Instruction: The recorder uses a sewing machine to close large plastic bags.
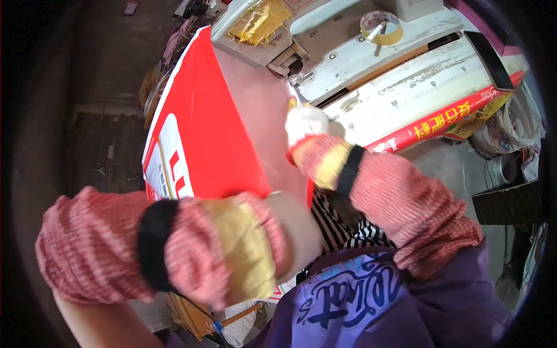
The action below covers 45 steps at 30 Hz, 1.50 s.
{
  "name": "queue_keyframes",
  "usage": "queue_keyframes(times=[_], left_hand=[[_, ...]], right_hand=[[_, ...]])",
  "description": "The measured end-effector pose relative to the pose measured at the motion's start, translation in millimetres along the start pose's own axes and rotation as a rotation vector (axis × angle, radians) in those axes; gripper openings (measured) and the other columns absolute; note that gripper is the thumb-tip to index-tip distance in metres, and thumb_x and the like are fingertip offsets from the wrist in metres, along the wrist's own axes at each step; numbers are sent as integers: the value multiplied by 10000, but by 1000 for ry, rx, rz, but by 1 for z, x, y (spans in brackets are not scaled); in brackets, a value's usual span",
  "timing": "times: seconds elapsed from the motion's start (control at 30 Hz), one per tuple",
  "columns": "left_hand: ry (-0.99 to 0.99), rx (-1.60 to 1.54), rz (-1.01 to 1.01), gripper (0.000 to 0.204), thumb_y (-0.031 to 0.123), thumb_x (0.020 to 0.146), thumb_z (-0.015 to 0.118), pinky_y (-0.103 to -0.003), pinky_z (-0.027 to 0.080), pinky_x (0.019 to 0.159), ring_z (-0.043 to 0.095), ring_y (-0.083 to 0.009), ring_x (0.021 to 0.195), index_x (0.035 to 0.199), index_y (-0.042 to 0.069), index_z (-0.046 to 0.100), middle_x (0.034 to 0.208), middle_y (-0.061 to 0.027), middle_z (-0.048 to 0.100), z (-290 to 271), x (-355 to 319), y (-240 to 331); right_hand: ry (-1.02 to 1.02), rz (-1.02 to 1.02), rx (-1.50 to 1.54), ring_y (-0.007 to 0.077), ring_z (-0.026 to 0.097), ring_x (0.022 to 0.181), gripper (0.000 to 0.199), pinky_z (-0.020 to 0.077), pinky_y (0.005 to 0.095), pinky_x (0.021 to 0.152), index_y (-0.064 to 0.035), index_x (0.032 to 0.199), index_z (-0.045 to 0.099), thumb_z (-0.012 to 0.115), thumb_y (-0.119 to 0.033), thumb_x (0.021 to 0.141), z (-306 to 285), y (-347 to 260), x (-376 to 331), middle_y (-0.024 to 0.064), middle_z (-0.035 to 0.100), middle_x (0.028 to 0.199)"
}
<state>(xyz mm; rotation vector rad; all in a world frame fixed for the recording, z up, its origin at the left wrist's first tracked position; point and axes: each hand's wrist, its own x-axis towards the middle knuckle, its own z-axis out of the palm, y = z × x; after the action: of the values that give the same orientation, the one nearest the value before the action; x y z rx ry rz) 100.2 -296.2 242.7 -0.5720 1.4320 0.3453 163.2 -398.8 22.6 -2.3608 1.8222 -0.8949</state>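
Observation:
A large red and white printed bag (214, 122) spreads from the sewing machine down toward my lap, its paler pinkish side folded up along the right. My right hand (307, 124), in a white glove, is closed at the bag's right edge, just below the machine's metal presser foot (297, 79). Its fingertips point at the foot. My left hand (299, 232) is bent inward over the bag's lower part, close to my body. It is smeared by motion and its fingers are hidden. Pink sleeves with yellow patches and black bands cover both forearms.
On the white machine bed (331, 49) lies a roll of yellowish tape (381, 28) with a white stick-like thing in it. Another red and yellow printed bag (441, 119) hangs along the table's front edge. Plastic bags (507, 130) and a dark box (507, 204) stand right.

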Motion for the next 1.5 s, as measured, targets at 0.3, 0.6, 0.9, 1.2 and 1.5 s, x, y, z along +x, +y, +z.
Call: queue_keyframes(times=[0.3,0.6,0.9,1.2,1.5], left_hand=[[-186,63,-195,119,228,693,614,-353,482,542,617,-228,632,775,159,666,702,-49,628,-1,-26,-22],[-259,132,-73,255,192,788,547,-381,452,742,569,-240,869,986,31,552,914,-131,573,-34,-30,-23],[465,-432,396,127,127,714,540,-379,496,504,615,-275,601,658,51,624,626,-108,592,-4,-17,-5],[609,-102,243,212,155,740,559,-364,490,671,598,-278,721,934,74,587,790,-125,611,3,-1,-68],[860,90,222,88,99,685,634,-299,470,657,586,-206,700,768,102,663,754,-52,619,91,23,-168]], right_hand=[[-127,-26,17,206,580,540,129,462,327,476,-70,724,633,531,-145,748,2,-13,9,87,606,647],[-257,-11,38,210,586,555,127,468,327,491,-76,708,635,538,-152,738,-14,-12,24,92,612,661],[-357,0,60,213,591,570,126,474,326,506,-81,693,638,546,-160,727,-42,-27,25,97,618,675],[-454,-14,51,216,596,584,125,481,325,521,-87,677,640,553,-167,716,-63,-14,30,103,623,688],[-333,91,227,285,621,661,218,496,374,586,-65,832,652,493,-200,768,-75,-4,-5,156,625,721]])
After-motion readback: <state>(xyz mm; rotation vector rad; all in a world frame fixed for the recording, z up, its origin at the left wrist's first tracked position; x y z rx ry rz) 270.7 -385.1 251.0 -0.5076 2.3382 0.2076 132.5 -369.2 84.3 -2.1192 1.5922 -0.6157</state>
